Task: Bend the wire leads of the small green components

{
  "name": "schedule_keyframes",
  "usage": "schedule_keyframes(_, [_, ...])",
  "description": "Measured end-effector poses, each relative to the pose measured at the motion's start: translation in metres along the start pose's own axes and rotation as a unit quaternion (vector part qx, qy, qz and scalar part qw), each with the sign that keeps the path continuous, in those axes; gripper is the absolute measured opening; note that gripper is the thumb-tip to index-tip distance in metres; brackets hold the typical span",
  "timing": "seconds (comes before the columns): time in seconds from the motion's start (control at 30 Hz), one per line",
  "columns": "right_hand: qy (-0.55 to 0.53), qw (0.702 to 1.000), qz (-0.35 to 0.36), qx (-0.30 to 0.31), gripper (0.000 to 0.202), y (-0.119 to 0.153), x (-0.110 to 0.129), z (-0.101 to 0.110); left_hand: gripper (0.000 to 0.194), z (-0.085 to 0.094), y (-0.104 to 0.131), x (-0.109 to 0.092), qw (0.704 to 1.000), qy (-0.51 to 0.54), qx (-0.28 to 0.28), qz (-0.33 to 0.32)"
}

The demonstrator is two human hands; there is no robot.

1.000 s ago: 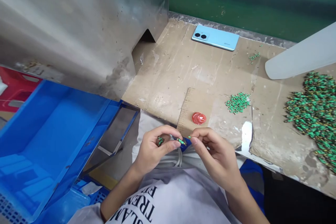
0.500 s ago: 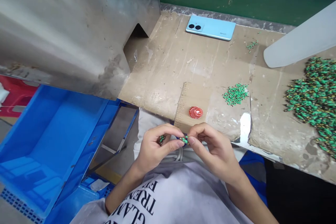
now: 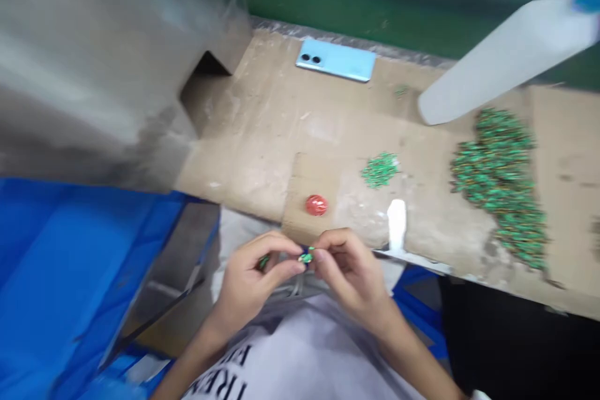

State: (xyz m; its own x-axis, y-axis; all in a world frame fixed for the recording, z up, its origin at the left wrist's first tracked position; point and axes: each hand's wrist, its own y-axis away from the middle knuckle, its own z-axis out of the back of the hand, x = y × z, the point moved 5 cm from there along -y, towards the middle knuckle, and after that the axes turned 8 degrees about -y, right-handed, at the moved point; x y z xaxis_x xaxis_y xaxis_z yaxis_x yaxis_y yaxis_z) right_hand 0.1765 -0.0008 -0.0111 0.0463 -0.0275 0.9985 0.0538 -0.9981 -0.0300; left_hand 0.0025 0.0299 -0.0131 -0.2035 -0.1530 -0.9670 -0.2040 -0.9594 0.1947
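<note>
My left hand (image 3: 255,275) pinches a small green piece (image 3: 305,258) between thumb and forefinger, with more green pieces (image 3: 264,261) partly showing in its curled fingers. My right hand (image 3: 349,272) is closed at the fingertips on a tiny green part (image 3: 312,249) right beside it. Both hands meet just in front of the table edge. Beyond them a round red object (image 3: 316,204) sits on a cardboard piece (image 3: 300,181). A small pile of green pieces (image 3: 380,169) lies to its right, and a much larger green and dark pile (image 3: 501,181) is farther right.
A light blue phone (image 3: 336,60) lies at the back of the cardboard-covered table (image 3: 262,131). A white bottle (image 3: 497,59) stands at the back right. A metal housing (image 3: 94,62) rises on the left, above a blue crate (image 3: 60,275).
The view has swung to the right, so table things appear farther left and more of the bottle shows. My hands stay together at the green piece.
</note>
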Motion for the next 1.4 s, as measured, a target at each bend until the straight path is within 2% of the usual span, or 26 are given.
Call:
schedule_keyframes(0.03, [0.03, 0.999, 0.024, -0.031, 0.004, 0.002, 0.001, 0.008, 0.011, -0.001, 0.0, 0.004, 0.999, 0.026, -0.005, 0.033])
schedule_keyframes(0.1, [0.119, 0.978, 0.082, -0.153, 0.01, 0.006, 0.004, 0.042, 0.016, -0.004, -0.001, 0.015, 0.983, 0.142, -0.008, 0.12])
schedule_keyframes(0.17, [0.19, 0.934, 0.118, -0.278, 0.013, 0.01, 0.01, 0.094, 0.026, -0.01, -0.004, 0.022, 0.949, 0.257, 0.014, 0.181])
schedule_keyframes(0.27, [0.27, 0.852, 0.123, -0.43, 0.02, 0.017, 0.023, 0.182, 0.031, -0.013, -0.009, 0.025, 0.919, 0.303, 0.047, 0.246])
schedule_keyframes(0.3, [0.298, 0.83, 0.106, -0.46, 0.025, 0.018, 0.026, 0.209, 0.033, -0.011, -0.011, 0.024, 0.918, 0.301, 0.05, 0.252])
schedule_keyframes(0.37, [0.327, 0.808, 0.084, -0.483, 0.032, 0.019, 0.03, 0.249, 0.035, -0.009, -0.014, 0.021, 0.922, 0.294, 0.052, 0.244])
schedule_keyframes(0.4, [0.34, 0.801, 0.073, -0.487, 0.033, 0.019, 0.03, 0.261, 0.034, -0.008, -0.015, 0.02, 0.924, 0.294, 0.054, 0.237])
schedule_keyframes(0.47, [0.356, 0.79, 0.066, -0.496, 0.034, 0.022, 0.031, 0.271, 0.028, -0.011, -0.015, 0.017, 0.924, 0.3, 0.061, 0.228])
schedule_keyframes(0.5, [0.358, 0.786, 0.067, -0.5, 0.034, 0.023, 0.032, 0.268, 0.024, -0.013, -0.014, 0.015, 0.923, 0.308, 0.06, 0.224])
schedule_keyframes(0.57, [0.348, 0.788, 0.075, -0.502, 0.033, 0.025, 0.031, 0.25, 0.017, -0.018, -0.011, 0.009, 0.917, 0.336, 0.051, 0.208])
schedule_keyframes(0.6, [0.331, 0.798, 0.084, -0.497, 0.033, 0.024, 0.029, 0.236, 0.016, -0.021, -0.01, 0.005, 0.913, 0.36, 0.04, 0.188])
schedule_keyframes(0.67, [0.273, 0.833, 0.112, -0.467, 0.033, 0.022, 0.025, 0.201, 0.014, -0.028, -0.009, -0.002, 0.898, 0.406, 0.059, 0.161])
schedule_keyframes(0.77, [0.211, 0.897, 0.143, -0.36, 0.027, 0.015, 0.014, 0.142, 0.021, -0.034, -0.008, -0.004, 0.876, 0.451, 0.084, 0.151])
schedule_keyframes(0.83, [0.189, 0.922, 0.159, -0.299, 0.018, 0.013, 0.008, 0.107, 0.02, -0.032, -0.007, -0.003, 0.877, 0.449, 0.085, 0.147])
schedule_keyframes(0.93, [0.146, 0.961, 0.154, -0.176, 0.002, 0.006, -0.002, 0.065, 0.018, -0.029, -0.003, 0.0, 0.886, 0.431, 0.088, 0.145])
schedule_keyframes(1.0, [0.124, 0.976, 0.144, -0.103, 0.008, 0.0, -0.004, 0.045, 0.016, -0.029, -0.002, 0.003, 0.886, 0.431, 0.089, 0.146])
schedule_keyframes(1.07, [0.108, 0.982, 0.144, -0.061, 0.014, -0.006, -0.003, 0.032, 0.013, -0.028, -0.001, 0.005, 0.886, 0.432, 0.083, 0.147])
schedule_keyframes(1.17, [0.086, 0.985, 0.145, -0.029, 0.015, -0.012, -0.001, 0.021, 0.013, -0.026, -0.003, 0.009, 0.894, 0.416, 0.065, 0.151])
schedule_keyframes(1.3, [0.058, 0.988, 0.139, -0.024, 0.02, -0.012, -0.005, 0.017, 0.02, -0.025, -0.006, 0.011, 0.904, 0.396, 0.043, 0.156])
schedule_keyframes(1.4, [0.046, 0.988, 0.138, -0.048, 0.024, -0.008, -0.008, 0.019, 0.024, -0.026, -0.009, 0.011, 0.91, 0.382, 0.038, 0.154])
